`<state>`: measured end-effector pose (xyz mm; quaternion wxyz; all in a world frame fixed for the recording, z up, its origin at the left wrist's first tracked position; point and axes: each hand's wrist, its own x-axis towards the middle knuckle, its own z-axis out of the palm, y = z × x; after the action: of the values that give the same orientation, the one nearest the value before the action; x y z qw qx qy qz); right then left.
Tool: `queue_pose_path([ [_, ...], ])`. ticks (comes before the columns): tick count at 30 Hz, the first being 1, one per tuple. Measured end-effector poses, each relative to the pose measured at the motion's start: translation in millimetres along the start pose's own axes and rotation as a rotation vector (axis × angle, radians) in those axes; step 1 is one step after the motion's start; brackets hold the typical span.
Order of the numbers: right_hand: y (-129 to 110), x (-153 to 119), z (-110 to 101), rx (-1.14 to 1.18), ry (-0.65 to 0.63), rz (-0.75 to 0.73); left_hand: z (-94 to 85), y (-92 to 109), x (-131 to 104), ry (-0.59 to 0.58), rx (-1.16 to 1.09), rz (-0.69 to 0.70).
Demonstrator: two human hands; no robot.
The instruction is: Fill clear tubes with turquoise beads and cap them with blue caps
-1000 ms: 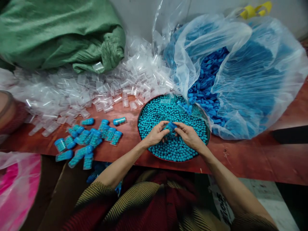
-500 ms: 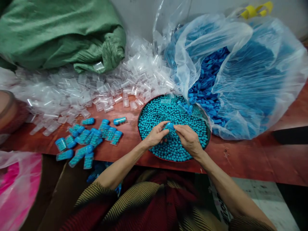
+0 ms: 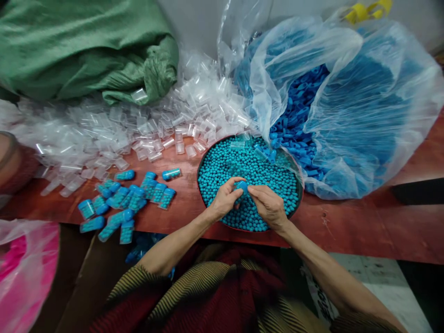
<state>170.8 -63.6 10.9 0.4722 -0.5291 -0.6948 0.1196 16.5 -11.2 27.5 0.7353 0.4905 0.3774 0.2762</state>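
Observation:
Over a round tub (image 3: 199, 178) of small blue balls (image 3: 229, 159), my two hands meet at a blue cap (image 3: 242, 186). My left hand (image 3: 224, 199) is closed around it, thumb and forefinger on its side. Whether a clear tube sits below the cap is hidden by the fingers. My right hand (image 3: 270, 206) is closed in a pinch, its fingertips at the cap's right edge. Left of the tub lie several clear tubes with blue caps and blue balls inside, one capped tube (image 3: 171, 174) apart from the rest.
Loose clear tubes (image 3: 145, 125) are heaped along the back of the red table (image 3: 350, 226). A green cloth sack (image 3: 86, 51) rests behind them. To the right, a clear plastic bag (image 3: 354, 120) holds blue caps (image 3: 301, 106). A dark bar (image 3: 419, 191) lies at the right.
The view has shifted slightly. My hands stay over the tub; the right fingers have moved a little lower along the blue cap's edge.

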Motion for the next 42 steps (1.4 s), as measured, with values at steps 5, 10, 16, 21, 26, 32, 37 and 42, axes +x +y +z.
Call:
queue_pose_path([
  [5,-2.5,0.7,1.8,0.214,-0.05,0.304,-3.7,5.5,-2.7,-0.074,0.118,0.037],
  [10,-9.1,7.3,-1.9,0.288,-0.068,0.37,-9.0,4.1,-4.5,-0.075,0.078,0.007],
  [16,-8.0,14.3,-5.4,0.549,-0.061,0.68,-10.0,0.0,-4.7,-0.128,0.152,0.052],
  [21,-8.3,10.2,-5.0,0.478,-0.027,0.643,-5.5,1.9,-5.6,-0.13,0.181,0.052],
  [26,-11.9,2.6,-2.7,0.351,-0.014,0.597,-2.7,-0.3,-6.8,-0.088,0.185,0.05],
  [32,-16.9,-0.3,-1.5,0.319,-0.017,0.616,-2.6,-5.1,-5.9,-0.055,0.176,0.048],
  [37,-23.3,1.0,0.5,0.21,0.067,0.423,0.1,-6.8,-6.3,-0.021,0.124,0.034],
  [42,-19.3,4.1,0.7,0.365,0.007,0.612,-0.4,-4.5,-7.8,-0.049,0.125,0.039],
])
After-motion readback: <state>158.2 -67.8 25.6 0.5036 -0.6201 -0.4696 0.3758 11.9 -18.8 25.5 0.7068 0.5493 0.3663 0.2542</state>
